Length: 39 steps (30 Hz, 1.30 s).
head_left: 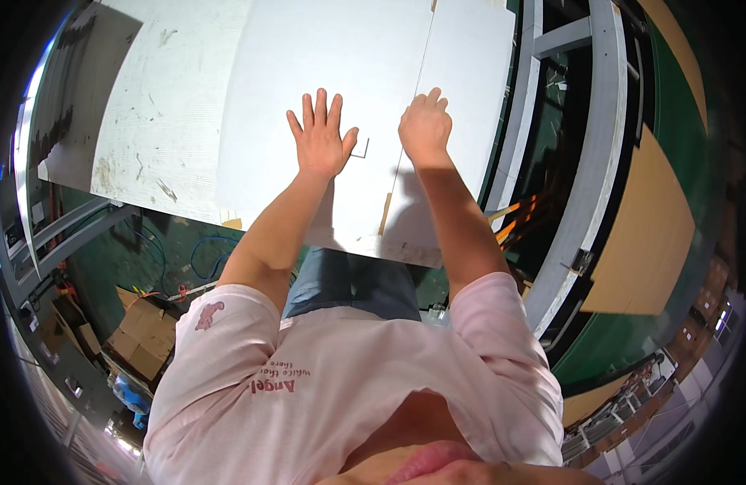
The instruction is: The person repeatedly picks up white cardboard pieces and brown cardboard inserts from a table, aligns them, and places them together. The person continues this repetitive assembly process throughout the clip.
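A white board, which looks like cardboard (pixel 268 105), lies flat in front of me, with a straight seam running away from me across its right part. My left hand (pixel 318 145) rests palm down on the board, its fingers spread wide. A small dark corner-shaped mark (pixel 366 152) sits just right of that thumb. My right hand (pixel 425 129) is on the board at the seam, fingers curled under. Whatever it may hold is hidden beneath it. Short strips of brown tape (pixel 386 212) show on the seam near the front edge.
A worn white work surface (pixel 159 105) extends to the left. Grey metal rails (pixel 603 121) stand at the right, with brown cardboard sheets (pixel 644 234) beyond. Orange straps or cords (pixel 514 218) lie near my right elbow. Folded cardboard boxes (pixel 147 327) and a blue hose (pixel 199 259) lie on the green floor.
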Each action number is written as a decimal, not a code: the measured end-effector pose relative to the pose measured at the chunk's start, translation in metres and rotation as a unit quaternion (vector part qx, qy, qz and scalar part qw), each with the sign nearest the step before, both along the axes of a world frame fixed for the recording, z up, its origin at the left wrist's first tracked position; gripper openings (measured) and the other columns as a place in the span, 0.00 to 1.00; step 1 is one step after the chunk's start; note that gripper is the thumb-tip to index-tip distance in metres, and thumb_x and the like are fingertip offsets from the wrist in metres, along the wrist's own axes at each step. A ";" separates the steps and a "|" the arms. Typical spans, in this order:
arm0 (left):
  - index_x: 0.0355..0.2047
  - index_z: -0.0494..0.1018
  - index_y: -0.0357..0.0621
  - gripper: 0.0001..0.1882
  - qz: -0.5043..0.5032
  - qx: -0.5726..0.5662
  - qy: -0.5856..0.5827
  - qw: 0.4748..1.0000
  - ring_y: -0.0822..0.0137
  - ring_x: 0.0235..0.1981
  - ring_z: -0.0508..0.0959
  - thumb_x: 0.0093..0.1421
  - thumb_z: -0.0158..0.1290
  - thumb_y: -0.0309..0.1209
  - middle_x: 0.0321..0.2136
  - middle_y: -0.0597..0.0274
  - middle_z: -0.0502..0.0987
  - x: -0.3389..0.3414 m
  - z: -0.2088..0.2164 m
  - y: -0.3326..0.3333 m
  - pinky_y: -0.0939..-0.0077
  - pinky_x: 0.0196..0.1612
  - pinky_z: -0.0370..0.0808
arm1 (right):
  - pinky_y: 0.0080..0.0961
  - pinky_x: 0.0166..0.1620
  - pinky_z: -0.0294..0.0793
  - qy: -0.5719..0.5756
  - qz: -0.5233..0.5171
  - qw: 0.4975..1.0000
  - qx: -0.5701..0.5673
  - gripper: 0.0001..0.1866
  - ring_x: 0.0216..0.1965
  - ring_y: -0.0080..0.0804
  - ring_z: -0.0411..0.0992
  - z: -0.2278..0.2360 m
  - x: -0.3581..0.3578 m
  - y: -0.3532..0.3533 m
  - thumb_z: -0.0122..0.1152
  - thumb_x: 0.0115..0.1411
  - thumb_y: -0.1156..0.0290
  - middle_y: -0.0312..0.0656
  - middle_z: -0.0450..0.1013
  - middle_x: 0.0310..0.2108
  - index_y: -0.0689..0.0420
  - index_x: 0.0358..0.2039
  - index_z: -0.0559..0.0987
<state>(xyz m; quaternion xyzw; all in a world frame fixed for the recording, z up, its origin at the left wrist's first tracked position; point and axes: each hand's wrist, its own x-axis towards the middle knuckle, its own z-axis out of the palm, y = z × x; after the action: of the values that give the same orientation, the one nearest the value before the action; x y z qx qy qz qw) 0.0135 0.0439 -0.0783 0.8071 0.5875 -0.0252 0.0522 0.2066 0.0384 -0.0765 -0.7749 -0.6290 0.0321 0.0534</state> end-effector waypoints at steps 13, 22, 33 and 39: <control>0.59 0.62 0.40 0.41 -0.321 -0.163 -0.330 0.872 0.47 0.63 0.60 0.46 0.64 0.41 0.61 0.48 0.60 -0.015 0.006 -0.115 0.52 0.66 0.55 | 0.37 0.63 0.57 0.086 -0.009 0.995 0.041 0.24 0.66 0.46 0.51 -0.019 0.010 -0.043 0.55 0.60 0.72 0.47 0.56 0.64 0.56 0.57 0.69; 0.50 0.68 0.30 0.33 -0.399 -0.046 -0.302 0.865 0.41 0.58 0.65 0.44 0.65 0.29 0.54 0.39 0.67 -0.012 -0.008 -0.135 0.55 0.62 0.63 | 0.39 0.64 0.58 0.317 -0.055 0.941 0.105 0.22 0.63 0.50 0.58 -0.015 -0.002 -0.131 0.62 0.52 0.74 0.49 0.66 0.58 0.55 0.50 0.76; 0.56 0.62 0.33 0.38 -0.411 -0.044 -0.142 0.900 0.44 0.63 0.59 0.45 0.63 0.29 0.61 0.42 0.60 -0.011 -0.011 -0.144 0.53 0.66 0.55 | 0.52 0.65 0.47 -0.297 -0.638 0.710 -0.020 0.32 0.66 0.57 0.49 0.104 0.184 -0.680 0.56 0.49 0.78 0.57 0.55 0.63 0.59 0.57 0.64; 0.58 0.61 0.35 0.39 -0.415 -0.031 -0.127 0.900 0.44 0.64 0.58 0.46 0.63 0.29 0.62 0.42 0.59 -0.023 -0.026 -0.139 0.54 0.66 0.56 | 0.47 0.67 0.44 -0.134 -0.717 0.626 -0.278 0.42 0.70 0.49 0.42 0.100 0.200 -0.790 0.64 0.52 0.69 0.50 0.44 0.69 0.54 0.66 0.55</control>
<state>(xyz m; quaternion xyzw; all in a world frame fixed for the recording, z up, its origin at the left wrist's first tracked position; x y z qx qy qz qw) -0.0096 -0.0952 -0.1046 0.9721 0.1867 0.0399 0.1363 0.4062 -0.7511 0.0231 -0.9546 0.1634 0.0533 -0.2432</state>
